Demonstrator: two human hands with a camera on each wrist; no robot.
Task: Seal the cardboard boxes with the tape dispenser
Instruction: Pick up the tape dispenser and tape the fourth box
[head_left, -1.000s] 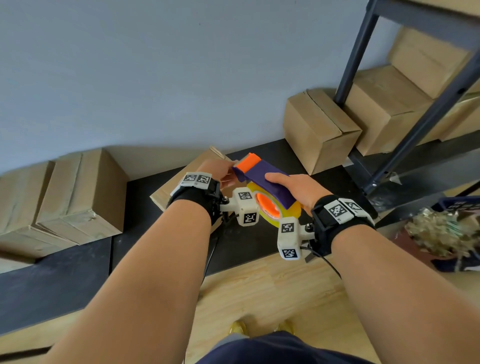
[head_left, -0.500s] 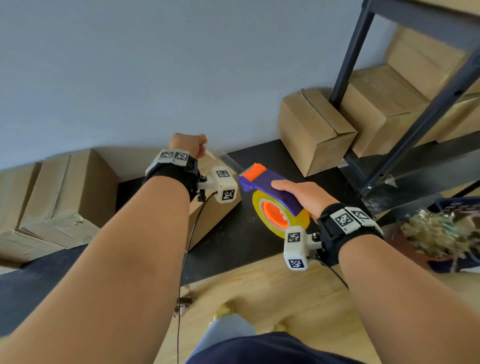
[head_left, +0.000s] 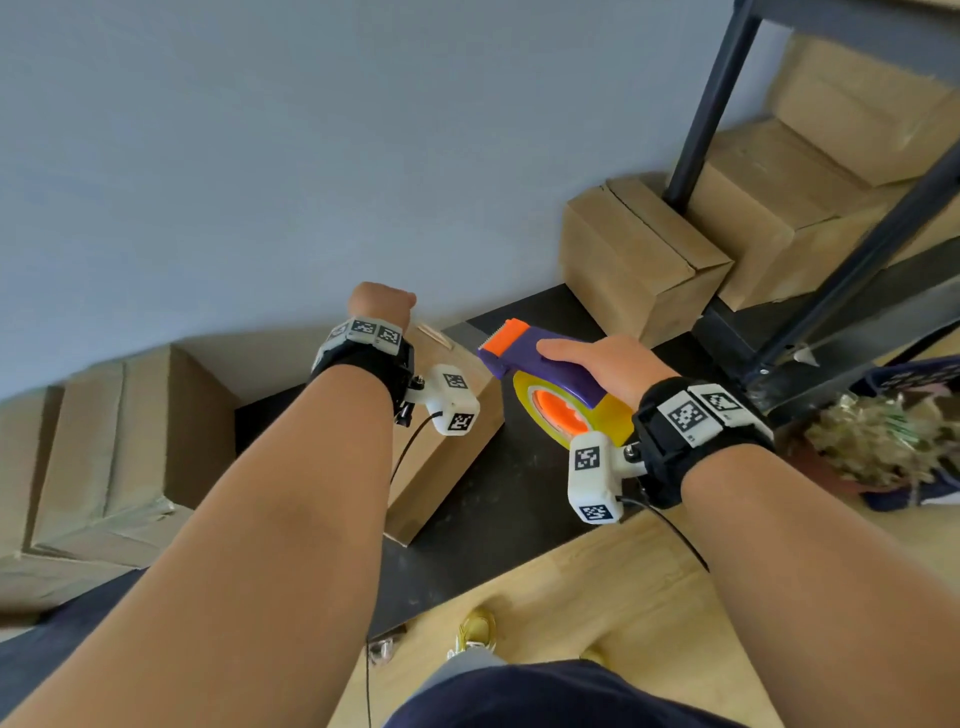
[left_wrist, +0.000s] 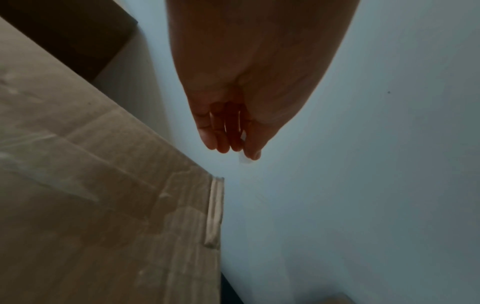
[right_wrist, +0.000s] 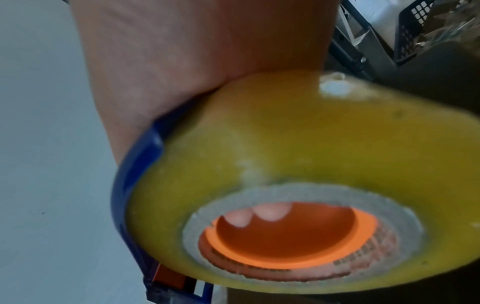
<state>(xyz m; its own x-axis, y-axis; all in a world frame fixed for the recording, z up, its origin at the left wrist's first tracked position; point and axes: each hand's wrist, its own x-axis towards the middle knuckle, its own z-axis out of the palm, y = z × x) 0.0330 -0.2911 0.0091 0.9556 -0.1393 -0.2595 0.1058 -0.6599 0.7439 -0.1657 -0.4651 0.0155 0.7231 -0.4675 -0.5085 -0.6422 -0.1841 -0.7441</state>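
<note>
The tape dispenser (head_left: 540, 376), purple and orange with a yellow roll, hangs in the right hand's (head_left: 605, 364) wrapped grip just right of the cardboard box (head_left: 447, 441). The left hand (left_wrist: 241, 115) pinches the clear tape end (left_wrist: 243, 159) above the box's far edge. Best to keep that strip taut, press the end over the far edge, then draw the dispenser straight along the seam.

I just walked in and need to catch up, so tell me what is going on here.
A person is taping up cardboard boxes. The right hand grips the tape dispenser, purple with an orange end and a yellow tape roll, and holds it in the air beside the box in front. The left hand is raised above that box near the wall, fingers curled, pinching what looks like the clear end of the tape. No tape is on that box's seam yet, as far as shows.
</note>
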